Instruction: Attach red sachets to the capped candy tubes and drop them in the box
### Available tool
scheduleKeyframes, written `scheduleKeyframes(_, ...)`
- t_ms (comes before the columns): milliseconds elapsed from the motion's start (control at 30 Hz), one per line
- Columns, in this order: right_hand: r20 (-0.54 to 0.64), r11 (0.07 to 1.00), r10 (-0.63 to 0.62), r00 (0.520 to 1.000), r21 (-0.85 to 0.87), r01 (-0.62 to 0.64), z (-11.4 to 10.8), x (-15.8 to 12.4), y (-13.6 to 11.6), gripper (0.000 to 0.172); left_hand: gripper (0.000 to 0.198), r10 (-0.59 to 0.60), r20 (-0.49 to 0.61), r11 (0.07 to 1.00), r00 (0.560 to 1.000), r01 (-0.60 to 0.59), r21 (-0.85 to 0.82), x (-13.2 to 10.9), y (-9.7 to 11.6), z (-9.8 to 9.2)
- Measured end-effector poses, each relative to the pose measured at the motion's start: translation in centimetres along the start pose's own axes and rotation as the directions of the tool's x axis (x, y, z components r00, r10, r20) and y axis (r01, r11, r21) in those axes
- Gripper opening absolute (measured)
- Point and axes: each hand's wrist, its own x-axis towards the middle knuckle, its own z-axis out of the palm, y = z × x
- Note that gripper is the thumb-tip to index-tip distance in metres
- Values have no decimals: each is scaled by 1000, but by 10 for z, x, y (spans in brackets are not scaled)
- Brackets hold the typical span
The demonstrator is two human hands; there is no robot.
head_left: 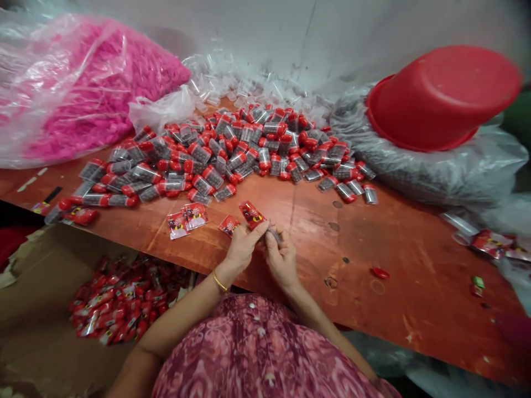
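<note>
My left hand (241, 247), with a gold bangle at the wrist, is closed on a small red printed card (251, 214). Close beside it, the fingers of my right hand (282, 260) are pinched on a small clear tube with dark contents (272, 236), mostly hidden by the fingers. Both hands meet just above the front part of the table. Another red printed card (228, 225) lies by my left fingertips. Further left, a pair of overlapping cards (194, 216) rests flat on the wood.
A big heap of red-capped clear tubes (213, 177) covers the table's middle, with empty clear tubes (232, 83) behind. A bag of pink pieces (103, 77) stands left; a red tub (440, 99) tops a bag at right. Below left, a cardboard box (37, 309) holds red packed pieces.
</note>
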Motion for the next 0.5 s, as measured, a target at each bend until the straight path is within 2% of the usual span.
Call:
scheduleKeyframes(100, 122, 996, 76, 990, 46, -83, -1, 1, -2, 24, 30, -17, 0, 1000, 1000, 17, -10, 0, 6, 0)
scheduleKeyframes(167, 182, 996, 91, 979, 3, -93, -3, 1, -4, 23, 29, -17, 3, 1000, 1000, 17, -16, -1, 8, -1)
scheduleKeyframes(267, 56, 993, -47, 997, -106, 53, -3, -2, -7, 22, 30, -2, 59, 1000, 998, 3, -15, -4, 7, -3)
scheduleKeyframes(300, 31, 993, -62, 998, -102, 65, -2, -3, -8, 22, 30, -6, 82, 1000, 997, 7, -5, -5, 7, -4)
scheduleKeyframes(367, 99, 1000, 30, 995, 5, -31, 2, -5, -8, 24, 31, -42, 115, 999, 993, 38, 37, -5, 8, -7)
scheduleKeyframes(433, 218, 976, 143, 965, 130, -174, 6, -6, -7, 26, 30, -76, 135, 995, 988, 66, 77, -5, 12, -10)
scheduleKeyframes(500, 233, 968, 155, 960, 160, -195, 9, -7, -4, 26, 31, -39, 115, 998, 993, 32, 56, -4, 16, -11)
